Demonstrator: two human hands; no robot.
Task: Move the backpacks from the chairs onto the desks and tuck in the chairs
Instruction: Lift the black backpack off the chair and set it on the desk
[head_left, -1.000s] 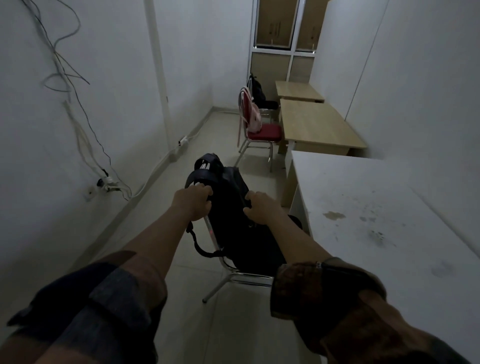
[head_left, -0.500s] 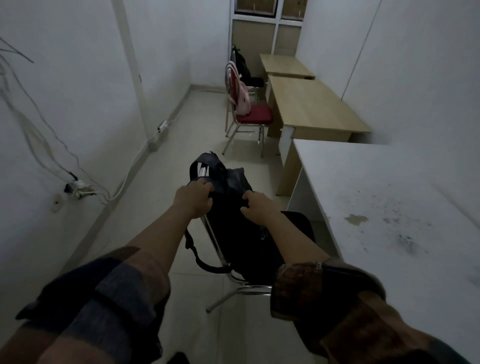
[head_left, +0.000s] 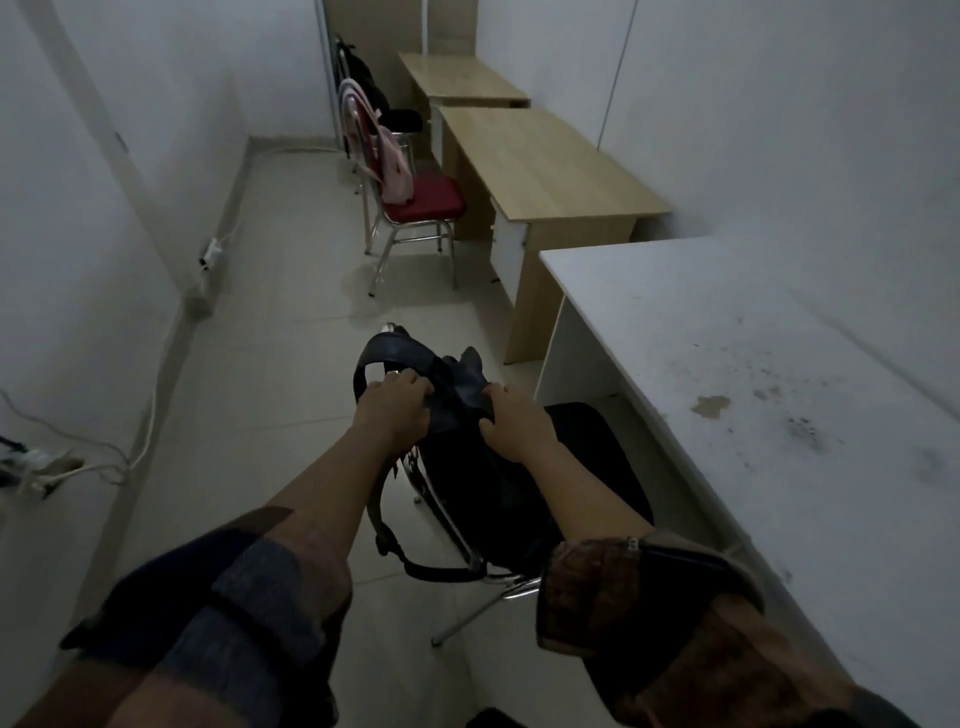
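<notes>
Three backpacks: black (head_left: 467, 467), pink (head_left: 395, 166), black (head_left: 363, 78); three chairs (head_left: 597, 452) (head_left: 415, 208) (head_left: 405, 119); three desks (head_left: 779, 364) (head_left: 545, 166) (head_left: 457, 78); two hands (head_left: 395, 410) (head_left: 514, 421)

At frame centre, the left hand (head_left: 397, 402) and right hand (head_left: 511, 423) gripped the top of a black backpack (head_left: 467, 467) on a chair (head_left: 597, 457) beside the white bench (head_left: 753, 374). In the upper centre, a pink backpack (head_left: 394, 169) rested on a red chair (head_left: 428, 205).
</notes>
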